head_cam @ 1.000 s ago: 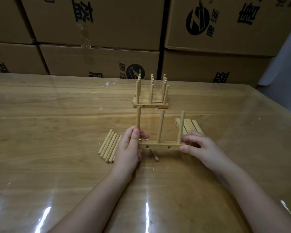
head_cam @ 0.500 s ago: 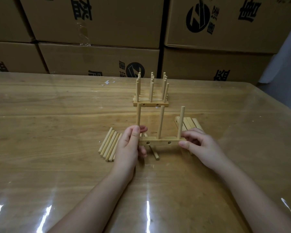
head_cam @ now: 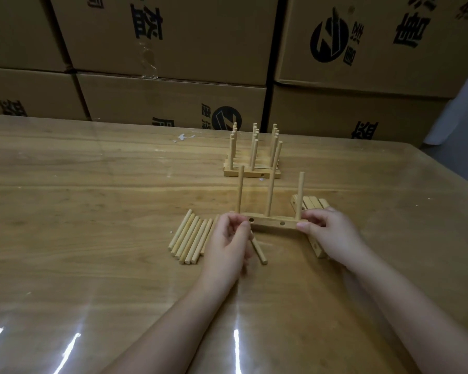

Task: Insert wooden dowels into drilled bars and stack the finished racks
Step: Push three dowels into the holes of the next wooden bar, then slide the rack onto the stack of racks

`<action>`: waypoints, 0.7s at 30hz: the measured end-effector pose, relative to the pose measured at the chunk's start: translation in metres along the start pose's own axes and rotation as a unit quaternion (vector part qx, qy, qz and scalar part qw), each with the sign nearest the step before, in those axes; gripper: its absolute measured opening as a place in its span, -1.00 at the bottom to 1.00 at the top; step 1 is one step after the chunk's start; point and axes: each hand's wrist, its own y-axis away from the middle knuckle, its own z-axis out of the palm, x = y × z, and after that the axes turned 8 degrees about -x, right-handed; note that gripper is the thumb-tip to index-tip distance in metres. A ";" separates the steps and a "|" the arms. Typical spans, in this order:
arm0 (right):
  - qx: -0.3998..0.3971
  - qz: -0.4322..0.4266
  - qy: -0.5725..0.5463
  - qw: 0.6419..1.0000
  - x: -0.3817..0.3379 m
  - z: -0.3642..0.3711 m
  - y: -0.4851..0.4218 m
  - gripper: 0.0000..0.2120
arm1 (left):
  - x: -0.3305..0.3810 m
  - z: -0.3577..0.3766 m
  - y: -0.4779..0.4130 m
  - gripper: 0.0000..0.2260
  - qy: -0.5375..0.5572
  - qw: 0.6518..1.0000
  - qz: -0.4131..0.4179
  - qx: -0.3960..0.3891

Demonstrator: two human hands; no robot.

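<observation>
While the right hand (head_cam: 333,234) grips the rack (head_cam: 274,224), it half-hides spare bars (head_cam: 313,204).

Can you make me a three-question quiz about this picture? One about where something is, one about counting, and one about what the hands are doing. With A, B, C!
1. Where is the pile of loose dowels?
A. Just left of the left hand
B. In a bucket
C. On the floor

2. How many upright dowels stand in the held bar?
A. One
B. Three
C. Six

3. What is happening to that bar?
A. It lies untouched
B. One hand covers it
C. Both hands grip its ends

Answers: 1 A, the pile lies by that hand's left side. 2 B, three rise from the bar. 3 C, the left hand and right hand each hold one end.
</observation>
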 end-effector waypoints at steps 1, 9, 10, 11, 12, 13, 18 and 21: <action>-0.009 0.005 0.024 1.000 -0.001 -0.001 -0.005 -0.68 | 0.000 0.001 0.000 -0.92 -0.005 1.000 0.002 -0.008; -0.016 -0.004 0.200 0.980 -0.016 0.006 -0.059 -0.67 | 0.006 0.003 0.003 -0.92 -0.044 0.998 -0.020 -0.047; -0.013 -0.007 0.210 0.978 -0.017 0.006 -0.067 -0.67 | 0.006 0.004 0.003 -0.91 -0.044 0.998 -0.018 -0.047; -0.011 -0.008 0.218 0.976 -0.017 0.006 -0.075 -0.67 | 0.007 0.004 0.003 -0.91 -0.045 0.998 -0.016 -0.048; -0.011 -0.005 0.224 0.975 -0.016 0.005 -0.083 -0.68 | 0.007 0.004 0.003 -0.90 -0.045 0.998 -0.014 -0.050; -0.016 -0.001 0.229 0.973 -0.016 0.005 -0.091 -0.67 | 0.007 0.004 0.003 -0.90 -0.048 0.997 -0.013 -0.051; -0.025 0.026 0.224 0.974 -0.012 0.006 -0.128 -0.72 | 0.004 0.002 0.003 -0.88 -0.065 0.996 -0.008 -0.058; -0.017 0.033 0.206 0.978 -0.013 0.004 -0.142 -0.77 | 0.003 0.002 0.003 -0.88 -0.063 0.996 -0.007 -0.057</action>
